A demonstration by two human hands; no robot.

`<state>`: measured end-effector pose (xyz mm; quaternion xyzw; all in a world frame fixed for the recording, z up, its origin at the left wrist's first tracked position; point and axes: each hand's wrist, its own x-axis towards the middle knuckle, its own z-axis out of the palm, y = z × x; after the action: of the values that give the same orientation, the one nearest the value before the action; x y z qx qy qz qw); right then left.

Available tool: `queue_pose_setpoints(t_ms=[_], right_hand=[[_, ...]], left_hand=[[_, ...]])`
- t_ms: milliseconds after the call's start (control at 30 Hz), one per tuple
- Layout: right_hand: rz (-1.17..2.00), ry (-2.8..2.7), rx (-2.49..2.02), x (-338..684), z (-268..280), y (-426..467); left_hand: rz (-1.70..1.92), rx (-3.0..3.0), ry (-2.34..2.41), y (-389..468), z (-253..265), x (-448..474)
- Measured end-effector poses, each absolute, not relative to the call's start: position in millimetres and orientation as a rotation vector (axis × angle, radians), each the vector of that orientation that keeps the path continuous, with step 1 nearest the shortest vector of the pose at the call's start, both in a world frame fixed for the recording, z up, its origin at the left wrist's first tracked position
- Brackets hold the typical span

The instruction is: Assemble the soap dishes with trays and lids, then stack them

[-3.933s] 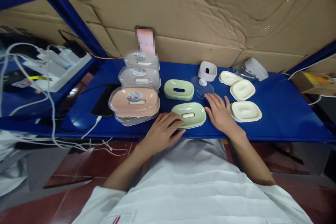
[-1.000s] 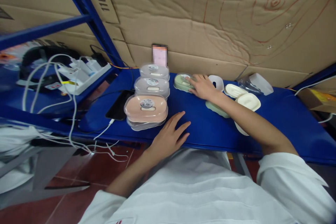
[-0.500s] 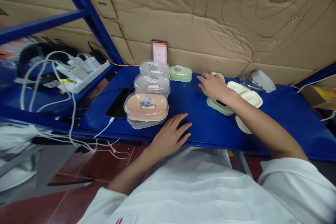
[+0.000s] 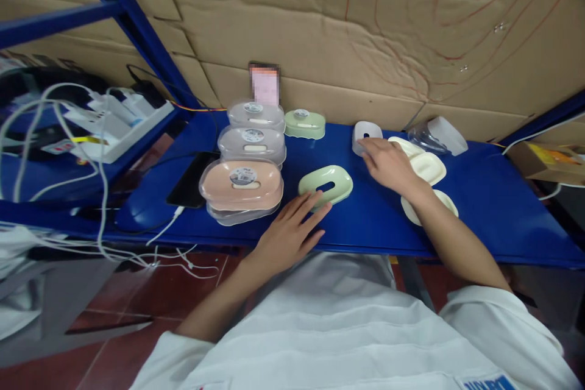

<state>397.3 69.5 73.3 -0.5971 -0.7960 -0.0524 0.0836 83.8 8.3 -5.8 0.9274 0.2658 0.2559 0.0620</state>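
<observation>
My left hand (image 4: 290, 234) lies with spread fingers at the front of the blue table. Its fingertips meet the near edge of a light green oval dish (image 4: 342, 185) with a slot in its middle. My right hand (image 4: 388, 163) is open, fingers stretched out, between a greyish-white slotted piece (image 4: 367, 128) and several cream oval pieces (image 4: 428, 168); whether it touches them I cannot tell. To the left of the green dish stand lidded oval boxes: a pink one (image 4: 242, 183) and greyish ones (image 4: 251, 144). Behind is a green lidded box (image 4: 304, 124).
A phone (image 4: 265, 84) leans on the cardboard wall (image 4: 311, 30). Another dark phone (image 4: 192, 180) with a white cable lies left of the boxes. Clear plastic covers (image 4: 429, 136) lie back right. A power strip (image 4: 132, 128) with tangled cables sits at left, a small carton (image 4: 548, 161) at right.
The green dish, earlier partly under my right arm, now lies left beside my left hand. My right hand has drawn back from the greyish-white piece toward the cream pieces. The view has shifted slightly.
</observation>
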Motion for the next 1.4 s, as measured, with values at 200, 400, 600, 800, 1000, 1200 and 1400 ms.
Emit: queue_pose_setpoints(t_ms=[200,400,600,800,1000,1200,1400], right_hand=[[-0.076,-2.295,-2.02,435.2,51.7,87.2],[0.081,-2.541,-1.719,431.9,59.1,84.2],[-0.111,-2.408,-1.732,444.4,85.9,64.0],[0.051,-2.383,-1.621,467.4,84.7,51.4],[0.136,-2.457,-1.567,456.0,58.2,53.7],[0.268,-2.478,-1.51,425.7,80.0,45.2],[0.007,-2.297,-1.821,470.6,84.2,49.8]], left_hand=[[0.78,2.761,0.814,8.4,-4.1,84.0],[0.803,2.751,0.804,9.4,-2.9,83.7],[0.828,2.71,0.809,9.4,-4.8,83.5],[0.813,2.727,0.812,9.2,-4.8,83.9],[0.832,2.738,0.832,9.3,-2.5,82.0],[0.864,2.751,0.818,8.7,-1.7,81.5],[0.845,2.72,0.824,8.7,-2.4,81.8]])
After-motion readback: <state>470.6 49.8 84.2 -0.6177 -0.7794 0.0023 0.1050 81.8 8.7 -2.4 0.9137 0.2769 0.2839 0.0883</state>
